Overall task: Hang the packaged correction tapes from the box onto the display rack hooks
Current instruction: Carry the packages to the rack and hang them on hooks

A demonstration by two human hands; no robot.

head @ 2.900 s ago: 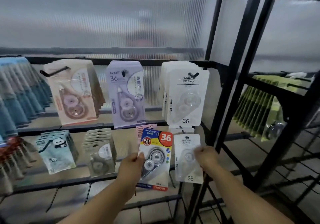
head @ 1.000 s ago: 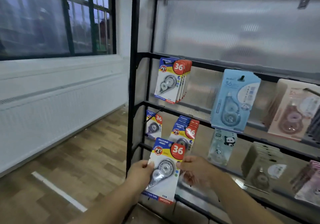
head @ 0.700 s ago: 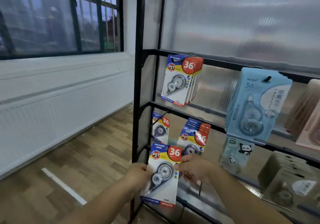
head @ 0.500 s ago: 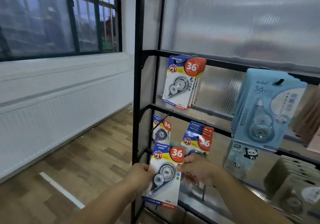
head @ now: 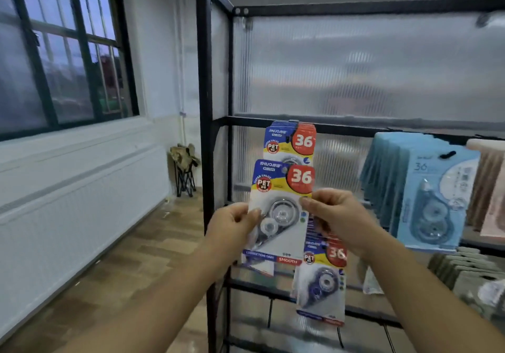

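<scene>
Held pack: we hold the correction tape pack [head: 278, 210] upright before the display rack [head: 203, 106].
Left hand [head: 232, 228]: at the pack's 9 o'clock edge, thumb pinching its front.
Right hand [head: 337, 220]: at 3 o'clock, fingers pinching that edge.
Hung stack [head: 291, 142]: at the pack's 12 o'clock, partly behind it.
Lower stack [head: 322, 281]: at its 5 o'clock.

A dark-framed window [head: 62, 49] fills the left wall above a long white radiator [head: 82, 202]. A folded camp stool [head: 185, 172] stands in the corner on the wood-plank floor [head: 131, 265]. A white pipe [head: 182, 79] runs up the corner wall.
</scene>
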